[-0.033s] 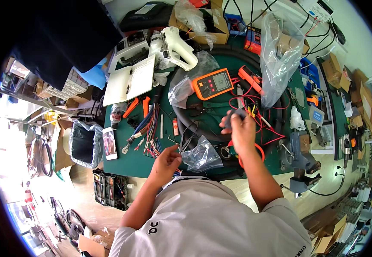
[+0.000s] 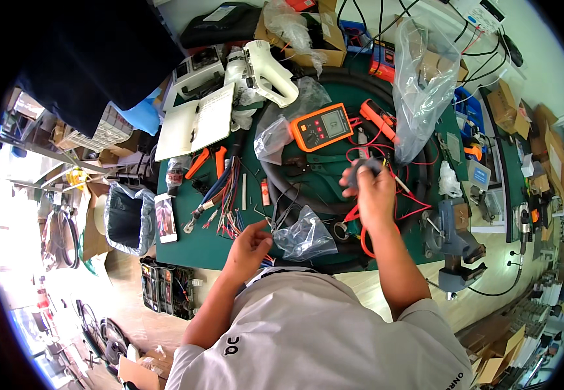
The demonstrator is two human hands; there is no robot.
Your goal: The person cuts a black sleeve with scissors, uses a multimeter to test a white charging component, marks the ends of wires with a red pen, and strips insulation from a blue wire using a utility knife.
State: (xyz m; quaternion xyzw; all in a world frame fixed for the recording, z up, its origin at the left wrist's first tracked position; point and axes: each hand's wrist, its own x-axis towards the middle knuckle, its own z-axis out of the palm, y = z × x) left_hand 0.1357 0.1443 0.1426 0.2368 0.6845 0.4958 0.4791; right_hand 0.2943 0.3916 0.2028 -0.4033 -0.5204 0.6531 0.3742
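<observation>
My right hand [image 2: 375, 194] is raised over the right of the bench, its thumb and fingers closed on a dark rounded object [image 2: 365, 170] whose kind I cannot make out. My left hand [image 2: 248, 250] is low at the bench's front edge with fingers curled together; what they hold, if anything, is hidden. Just right of it lies a clear plastic bag [image 2: 307, 237]. Beyond is a bundle of multicoloured wires [image 2: 230, 195] with stripped ends. Past my right hand sits an orange multimeter [image 2: 322, 128] with its display lit, red leads running towards an orange clamp meter [image 2: 379, 119].
Thick black cable [image 2: 360, 77] coils across the green bench. An open notebook [image 2: 197, 122], orange-handled cutters [image 2: 220, 161] and a phone [image 2: 165, 218] lie left. A grey vise [image 2: 454, 234] is at the right edge. A lined bin [image 2: 129, 218] stands beside the bench.
My right hand has shifted slightly right and away from me with the dark object in it. My left hand has barely moved.
</observation>
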